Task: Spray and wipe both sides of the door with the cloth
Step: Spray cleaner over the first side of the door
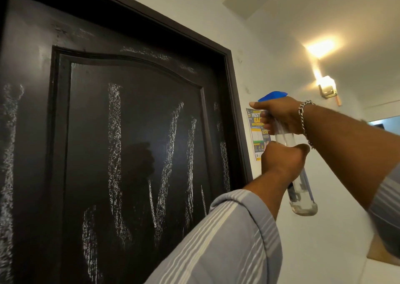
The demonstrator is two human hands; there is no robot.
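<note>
Hands, left (pixel 281 162) and right (pixel 279 119), clasp clear cylindrical spray bottle (pixel 303 197) (blue-capped) beside streaked glossy door (pixel 134 132).

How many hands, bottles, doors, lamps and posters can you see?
Hands: 2, left hand and right hand, both holding the bottle
Bottles: 1, spray bottle
Doors: 1, dark door with wet streaks
Lamps: 1, wall lamp, lit
Posters: 1, poster beside the door
Total: 6

The spray bottle (pixel 303 188) hangs right of the door (pixel 134 145), before the wall poster (pixel 255 132).
</note>
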